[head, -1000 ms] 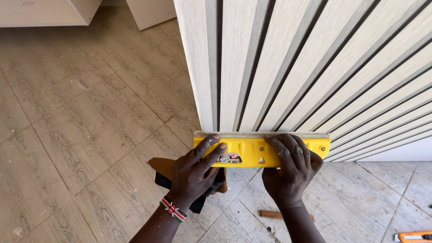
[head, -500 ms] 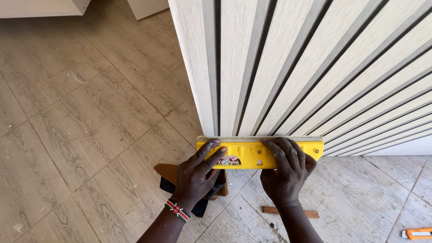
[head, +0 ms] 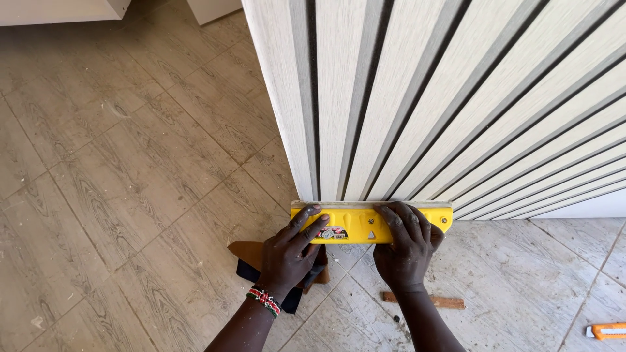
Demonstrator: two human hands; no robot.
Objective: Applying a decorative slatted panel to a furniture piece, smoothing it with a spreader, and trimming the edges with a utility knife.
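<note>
Level (head: 355,226) sat as before; my left hand (head: 290,251) and right hand (head: 404,248) pressed it, fingers spread flat, against slatted panel (head: 391,98). Orange knife (head: 606,331) lower right.

Wood-look tile floor (head: 117,176), thin wooden strip (head: 427,301) lying near its lower edge, orange utility knife (head: 606,331) at the bottom-right corner

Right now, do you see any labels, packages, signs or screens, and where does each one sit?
Sticker: on the front of the yellow level, just right of the left hand; small, roughly rectangular, red, white and dark, partly covered by the fingers.
No packages, signs or screens in view.
</note>
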